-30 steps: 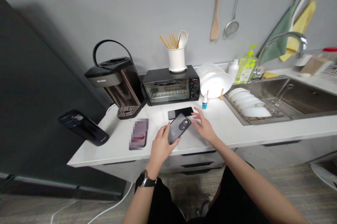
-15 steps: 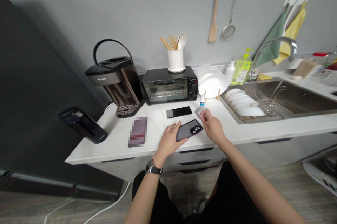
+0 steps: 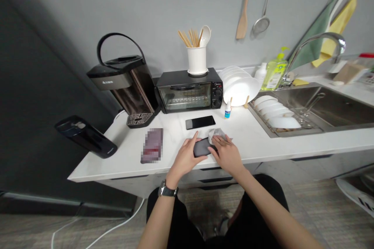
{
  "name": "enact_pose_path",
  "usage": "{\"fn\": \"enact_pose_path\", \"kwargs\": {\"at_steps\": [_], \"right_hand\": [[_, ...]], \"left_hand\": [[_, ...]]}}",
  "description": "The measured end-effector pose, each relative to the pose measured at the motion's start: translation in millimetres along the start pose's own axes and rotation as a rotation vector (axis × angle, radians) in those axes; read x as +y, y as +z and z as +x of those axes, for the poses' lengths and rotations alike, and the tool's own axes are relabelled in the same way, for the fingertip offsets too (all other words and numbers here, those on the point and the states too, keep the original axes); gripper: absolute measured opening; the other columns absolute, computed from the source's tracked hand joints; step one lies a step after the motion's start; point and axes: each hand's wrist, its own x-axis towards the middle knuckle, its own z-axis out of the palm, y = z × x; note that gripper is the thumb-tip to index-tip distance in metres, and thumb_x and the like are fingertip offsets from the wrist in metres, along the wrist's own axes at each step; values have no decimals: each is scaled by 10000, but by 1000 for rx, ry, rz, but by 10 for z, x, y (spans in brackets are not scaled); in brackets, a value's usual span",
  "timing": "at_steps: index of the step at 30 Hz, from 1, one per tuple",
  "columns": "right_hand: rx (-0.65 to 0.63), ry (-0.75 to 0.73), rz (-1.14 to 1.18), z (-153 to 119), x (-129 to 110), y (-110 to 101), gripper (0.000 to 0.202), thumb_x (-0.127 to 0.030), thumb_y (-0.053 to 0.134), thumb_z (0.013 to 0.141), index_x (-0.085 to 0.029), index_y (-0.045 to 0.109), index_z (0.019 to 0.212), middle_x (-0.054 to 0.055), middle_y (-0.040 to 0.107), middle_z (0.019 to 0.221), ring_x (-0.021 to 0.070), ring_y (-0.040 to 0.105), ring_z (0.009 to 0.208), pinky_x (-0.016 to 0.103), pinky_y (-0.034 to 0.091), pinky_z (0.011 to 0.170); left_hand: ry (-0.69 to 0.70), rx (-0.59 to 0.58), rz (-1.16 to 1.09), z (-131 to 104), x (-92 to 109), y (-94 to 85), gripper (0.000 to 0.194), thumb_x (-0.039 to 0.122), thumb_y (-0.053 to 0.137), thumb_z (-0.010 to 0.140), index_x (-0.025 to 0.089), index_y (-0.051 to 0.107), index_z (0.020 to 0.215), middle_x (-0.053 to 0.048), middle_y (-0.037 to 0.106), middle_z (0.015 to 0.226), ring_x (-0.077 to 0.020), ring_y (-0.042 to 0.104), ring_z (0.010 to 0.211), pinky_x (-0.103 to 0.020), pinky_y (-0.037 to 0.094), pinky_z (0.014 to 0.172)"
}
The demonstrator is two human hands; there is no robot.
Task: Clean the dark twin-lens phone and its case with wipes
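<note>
One grey phone (image 3: 201,148) — in left hand (image 3: 184,157), partly under right hand (image 3: 228,156).

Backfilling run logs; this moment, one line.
left hand: holds gray phone | right hand: on pale wipe against it | black phone: lying beyond

The right hand (image 3: 228,156) has brought the pale crumpled sheet (image 3: 214,133) onto the gray phone (image 3: 201,149).

A grey wall (image 3: 146,7) backs a white counter (image 3: 127,151) above streaky floor (image 3: 315,210).
</note>
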Motion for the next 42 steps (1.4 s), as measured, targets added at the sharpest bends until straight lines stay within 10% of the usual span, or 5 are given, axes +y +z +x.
{"fn": "enact_pose_path", "kwargs": {"at_steps": [9, 28, 37, 42], "right_hand": [[-145, -181, 250, 47, -457, 24, 310, -335, 462, 1065, -218, 687, 1243, 108, 737, 1286, 254, 662, 1260, 493, 408, 1193], [13, 39, -149, -237, 258, -150, 455, -430, 451, 1088, -150, 590, 1419, 147, 637, 1446, 293, 613, 1336, 567, 340, 1200], [5, 146, -248, 178, -278, 62, 576, -506, 452, 1053, -4, 688, 1208, 296, 709, 1238, 371, 680, 1172, 497, 462, 1095], [-67, -59, -36, 117, -664, 91, 403, -384, 456, 1060, -92, 717, 1153, 188, 759, 1159, 290, 698, 1114, 449, 457, 1125]], "left_hand": [[-40, -27, 120, -8, 29, 12, 961, 123, 594, 820, 280, 164, 1666, -115, 640, 1261, -286, 583, 1172, -420, 513, 1012], [-32, 31, 139, 38, 164, 45, 1060, 391, 865, 780, 304, 242, 1633, -63, 651, 1393, -286, 561, 1231, -454, 455, 1091], [-27, 12, 75, 56, 121, 34, 880, 279, 784, 822, 298, 354, 1590, -59, 653, 1403, -273, 575, 1247, -449, 458, 1111], [-8, -6, 57, 11, 55, 20, 812, 79, 538, 832, 234, 342, 1604, -95, 640, 1397, -241, 578, 1254, -393, 484, 1086]]}}
